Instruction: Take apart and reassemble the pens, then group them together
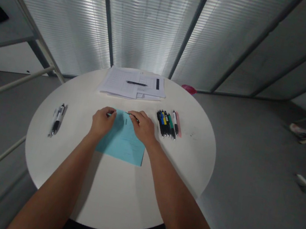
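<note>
A light blue sheet of paper [121, 146] lies on the round white table [114, 198] in front of me. Over its upper left corner, my left hand [102, 121] is closed in a pinch, with a small dark piece showing at the fingertips; its kind is unclear. At the upper right of the sheet my right hand [143, 127] pinches a thin, dark pen [128, 113], its narrow tip pointing left toward the other hand. A gap separates the two hands. The fingers hide most of what each one holds.
Several pens [165, 124] lie side by side to the right, with a pink strip [179, 124] beside them. White-and-black pens [57, 119] lie at the left. Printed papers [121, 81] sit at the back, a black pen [136, 83] on top. Blinds [151, 23] stand behind the table.
</note>
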`<control>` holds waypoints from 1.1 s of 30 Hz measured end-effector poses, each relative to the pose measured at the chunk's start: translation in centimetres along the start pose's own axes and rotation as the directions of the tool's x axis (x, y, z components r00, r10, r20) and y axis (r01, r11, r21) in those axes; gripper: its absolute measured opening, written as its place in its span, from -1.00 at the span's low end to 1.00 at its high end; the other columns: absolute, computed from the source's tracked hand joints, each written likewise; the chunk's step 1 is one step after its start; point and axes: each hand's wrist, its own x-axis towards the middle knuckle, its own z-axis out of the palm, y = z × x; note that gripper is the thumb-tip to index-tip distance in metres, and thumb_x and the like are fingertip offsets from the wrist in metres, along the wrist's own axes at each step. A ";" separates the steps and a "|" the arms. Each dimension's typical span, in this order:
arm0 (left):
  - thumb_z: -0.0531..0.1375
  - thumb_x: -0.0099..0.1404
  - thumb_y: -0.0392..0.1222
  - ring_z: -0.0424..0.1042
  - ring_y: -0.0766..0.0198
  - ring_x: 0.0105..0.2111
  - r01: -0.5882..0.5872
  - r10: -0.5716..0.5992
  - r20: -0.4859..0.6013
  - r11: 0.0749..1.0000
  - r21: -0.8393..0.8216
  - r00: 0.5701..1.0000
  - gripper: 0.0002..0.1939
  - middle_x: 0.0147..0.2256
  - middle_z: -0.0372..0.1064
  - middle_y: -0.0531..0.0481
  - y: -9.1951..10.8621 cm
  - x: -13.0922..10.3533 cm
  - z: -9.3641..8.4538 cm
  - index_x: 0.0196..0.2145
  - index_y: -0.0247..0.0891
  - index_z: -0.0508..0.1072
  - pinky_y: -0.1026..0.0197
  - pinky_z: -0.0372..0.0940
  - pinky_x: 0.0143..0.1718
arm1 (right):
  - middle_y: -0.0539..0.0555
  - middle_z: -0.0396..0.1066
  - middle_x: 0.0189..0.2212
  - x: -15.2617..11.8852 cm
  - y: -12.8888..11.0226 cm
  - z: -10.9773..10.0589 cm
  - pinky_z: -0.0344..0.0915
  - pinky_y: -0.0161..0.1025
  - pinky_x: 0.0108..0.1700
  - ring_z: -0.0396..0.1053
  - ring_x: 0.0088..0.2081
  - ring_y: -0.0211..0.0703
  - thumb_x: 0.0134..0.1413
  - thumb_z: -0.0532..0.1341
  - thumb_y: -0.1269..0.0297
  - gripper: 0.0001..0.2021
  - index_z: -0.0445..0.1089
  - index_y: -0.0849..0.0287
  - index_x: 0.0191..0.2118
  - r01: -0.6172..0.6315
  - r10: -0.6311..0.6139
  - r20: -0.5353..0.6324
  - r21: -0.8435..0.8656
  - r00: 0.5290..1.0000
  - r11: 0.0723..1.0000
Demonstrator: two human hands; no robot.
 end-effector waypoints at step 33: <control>0.08 0.31 -0.04 0.34 -0.04 -0.10 -0.346 0.250 0.302 0.880 0.326 0.920 -0.62 -0.18 0.43 -0.17 0.8 -1.4 1.0 0.02 -0.07 0.50 -0.01 0.14 -0.10 | 0.02 0.46 -0.07 0.2 0.2 0.2 0.25 -0.24 0.00 0.41 -0.07 -0.19 0.32 0.03 0.13 -0.70 0.42 -0.05 0.03 -0.046 0.045 -0.015 -0.055 0.999 0.997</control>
